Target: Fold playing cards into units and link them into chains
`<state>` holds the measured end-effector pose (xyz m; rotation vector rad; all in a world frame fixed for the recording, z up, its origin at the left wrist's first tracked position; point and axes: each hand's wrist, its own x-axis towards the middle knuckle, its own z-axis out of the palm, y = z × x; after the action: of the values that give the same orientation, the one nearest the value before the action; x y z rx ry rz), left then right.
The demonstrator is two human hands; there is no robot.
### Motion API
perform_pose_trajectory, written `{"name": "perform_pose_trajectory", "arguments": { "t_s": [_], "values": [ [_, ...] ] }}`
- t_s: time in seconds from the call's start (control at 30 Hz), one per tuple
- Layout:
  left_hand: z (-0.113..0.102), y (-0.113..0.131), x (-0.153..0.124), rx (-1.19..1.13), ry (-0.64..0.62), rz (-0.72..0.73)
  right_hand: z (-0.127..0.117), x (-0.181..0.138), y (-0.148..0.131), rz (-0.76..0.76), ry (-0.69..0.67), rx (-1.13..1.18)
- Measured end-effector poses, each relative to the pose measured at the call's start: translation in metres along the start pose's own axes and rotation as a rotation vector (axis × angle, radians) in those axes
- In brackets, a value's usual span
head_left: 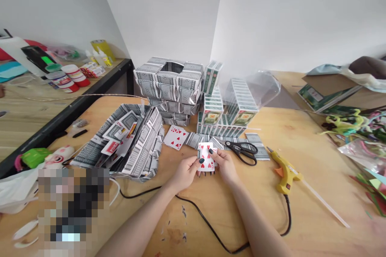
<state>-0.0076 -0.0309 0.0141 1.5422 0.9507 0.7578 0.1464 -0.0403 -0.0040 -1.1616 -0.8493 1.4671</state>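
Note:
Between both hands is a playing card [206, 158], a six of hearts, face up above the table. My left hand [187, 172] pinches its left side, thumb on top. From the other side my right hand [223, 164] grips it, thumb near the upper right edge. Fingers beneath the card are mostly hidden, and other cards may lie under it. A pair of black scissors [245, 153] rests just right of my right hand. Face-up heart cards [175, 137] lie beyond my left hand, beside a row of patterned card backs [195, 141].
A box built of folded cards [144, 144] holds loose cards at left. Behind stand a stacked card-built structure [171, 84] and green card packs [221, 124]. A yellow glue gun [286, 170] with a glue stick lies right; its black cable [199, 211] crosses the table.

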Motion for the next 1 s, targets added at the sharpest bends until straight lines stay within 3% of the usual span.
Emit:
{"name": "perform_pose_trajectory", "arguments": {
  "t_s": [0.2,0.43,0.57,0.8,1.0],
  "values": [
    [0.0,-0.003,0.002,0.093,0.125,-0.057,0.004,-0.001,0.002,-0.11,0.074,-0.155],
    [-0.003,-0.005,0.002,0.142,0.09,-0.018,0.006,-0.004,0.001,-0.106,0.067,-0.178],
    [-0.003,-0.009,0.002,0.052,0.059,-0.054,0.006,-0.005,0.001,-0.121,0.072,-0.199],
    [-0.015,-0.009,0.011,-0.281,0.122,-0.133,0.006,-0.003,0.004,-0.13,0.08,-0.222],
    [-0.022,-0.007,0.014,-0.32,0.112,-0.183,0.005,-0.002,0.003,-0.145,0.067,-0.259]
  ]
}}
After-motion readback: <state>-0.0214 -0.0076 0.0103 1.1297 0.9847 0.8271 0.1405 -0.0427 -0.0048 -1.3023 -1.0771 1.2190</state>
